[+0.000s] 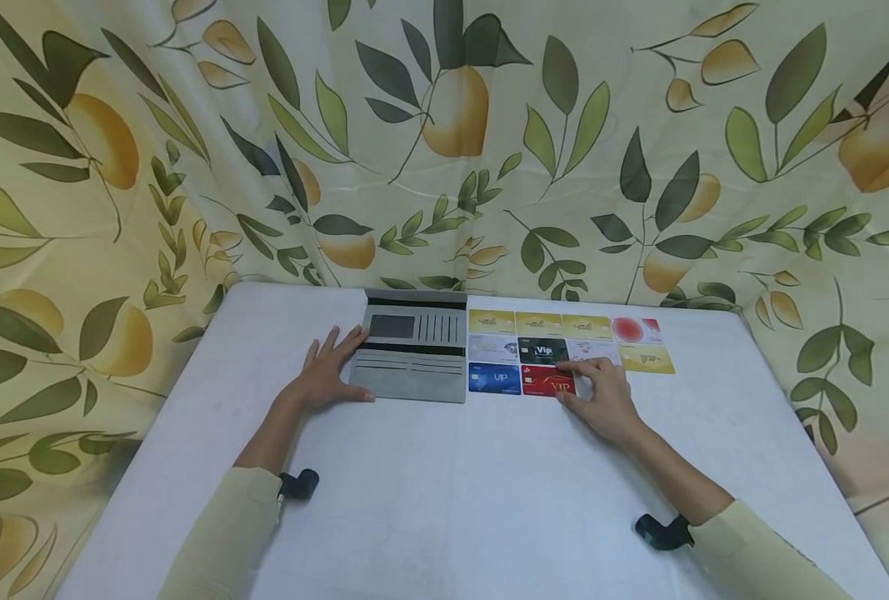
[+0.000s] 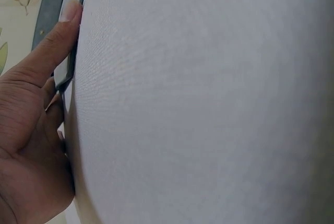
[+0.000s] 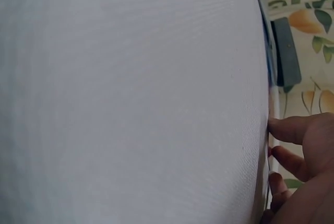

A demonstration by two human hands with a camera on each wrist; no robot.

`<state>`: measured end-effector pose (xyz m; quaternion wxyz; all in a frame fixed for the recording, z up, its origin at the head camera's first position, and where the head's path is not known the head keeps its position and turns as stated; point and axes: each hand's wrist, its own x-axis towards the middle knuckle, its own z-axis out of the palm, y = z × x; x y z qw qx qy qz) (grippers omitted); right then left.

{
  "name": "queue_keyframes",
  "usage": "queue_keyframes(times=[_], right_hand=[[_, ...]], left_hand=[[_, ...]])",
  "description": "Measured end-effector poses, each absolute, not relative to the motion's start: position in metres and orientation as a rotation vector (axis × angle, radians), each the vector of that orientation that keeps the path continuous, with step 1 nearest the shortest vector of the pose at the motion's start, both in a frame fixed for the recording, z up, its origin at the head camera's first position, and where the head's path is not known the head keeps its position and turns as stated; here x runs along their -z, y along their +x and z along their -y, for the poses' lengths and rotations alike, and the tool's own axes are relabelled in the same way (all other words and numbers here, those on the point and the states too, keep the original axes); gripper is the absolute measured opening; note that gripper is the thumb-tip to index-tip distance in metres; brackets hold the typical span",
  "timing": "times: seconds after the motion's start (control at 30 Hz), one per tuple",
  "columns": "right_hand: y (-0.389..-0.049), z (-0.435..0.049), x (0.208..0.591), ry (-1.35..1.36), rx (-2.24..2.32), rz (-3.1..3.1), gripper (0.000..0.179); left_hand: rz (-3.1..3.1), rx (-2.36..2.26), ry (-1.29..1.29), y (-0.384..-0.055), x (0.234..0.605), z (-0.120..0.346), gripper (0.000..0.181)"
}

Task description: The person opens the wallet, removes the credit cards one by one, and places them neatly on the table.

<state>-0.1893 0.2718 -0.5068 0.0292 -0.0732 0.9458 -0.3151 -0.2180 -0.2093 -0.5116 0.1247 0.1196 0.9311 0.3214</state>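
An unfolded grey card wallet lies flat, with slots and a dark window panel in its upper half. My left hand is spread at its left side, fingers at the edge and thumb on the lower corner. In the left wrist view the thumb rests along the wallet's edge. To the wallet's right, a red VIP card sits in the bottom row of cards. My right hand holds this card's right end between thumb and index finger, at its lower and upper edges. The right wrist view shows the fingertips down at table level.
Beside the red card is a blue VIP card; above it lies a black Vip card. Several gold cards and a white-and-red card fill the rows. A white-covered table meets a leaf-print curtain behind.
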Motion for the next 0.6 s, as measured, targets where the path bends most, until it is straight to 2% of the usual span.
queue_keyframes(times=[0.37,0.6], right_hand=[[-0.1894,-0.2732,0.5101,-0.244,0.961,-2.919,0.051],[-0.1876,-0.2733,0.5123,-0.235,1.032,-2.940,0.049]], left_hand=[[-2.717,-0.925,0.350,-0.2188,0.5186,0.2098,0.119],[-2.694,-0.939,0.295,-0.2156,0.5201,0.2100,0.130]])
